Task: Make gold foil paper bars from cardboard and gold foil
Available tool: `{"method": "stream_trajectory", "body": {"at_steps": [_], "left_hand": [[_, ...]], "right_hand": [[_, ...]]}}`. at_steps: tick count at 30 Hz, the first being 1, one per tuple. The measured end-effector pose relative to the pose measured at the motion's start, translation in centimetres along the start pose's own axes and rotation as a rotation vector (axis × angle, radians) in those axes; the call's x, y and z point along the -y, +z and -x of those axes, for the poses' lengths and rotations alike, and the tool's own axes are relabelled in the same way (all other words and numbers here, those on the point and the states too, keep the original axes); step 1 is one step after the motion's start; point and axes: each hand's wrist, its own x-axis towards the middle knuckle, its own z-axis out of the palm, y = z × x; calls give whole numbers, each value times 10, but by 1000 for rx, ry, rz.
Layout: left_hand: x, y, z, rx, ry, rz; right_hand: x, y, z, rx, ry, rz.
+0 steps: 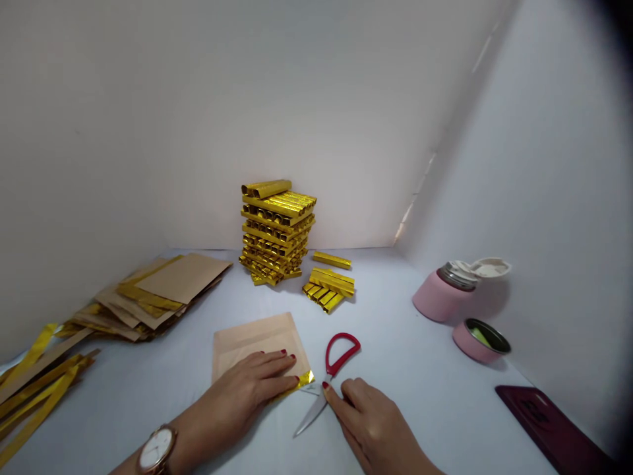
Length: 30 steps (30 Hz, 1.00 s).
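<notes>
My left hand (264,378) lies spread flat on a sheet of brown paper (252,333). Shiny gold foil (306,379) shows at the sheet's lower right edge, beside my fingertips. Red-handled scissors (341,356) are just right of the paper, handle away from me and blade tip towards me. My right hand (368,415) is closed at them, its thumb over the metal near the pivot and the other fingers curled; the far side of the grip is hidden. A small pale piece (310,389) shows between the paper and my right thumb.
Gold foil tubes are stacked (277,231) at the back, with a few loose tubes (329,284) beside. Brown and gold sheets (182,280) and gold strips (44,409) lie left. A pink flask (440,293), its pink cup (477,346) and a flat maroon object (548,422) are right.
</notes>
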Motion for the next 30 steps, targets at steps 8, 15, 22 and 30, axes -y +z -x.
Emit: {"method": "stream_trajectory", "body": {"at_steps": [8, 15, 22, 30], "left_hand": [[2, 2, 0, 15, -29, 19], [0, 1, 0, 46, -59, 28], [0, 1, -1, 81, -76, 22], [2, 2, 1, 54, -65, 58]], "right_hand": [[-1, -5, 0, 30, -16, -11], [1, -3, 0, 38, -23, -10], [6, -4, -11, 29, -24, -31], [5, -3, -3, 26, -73, -16]]}}
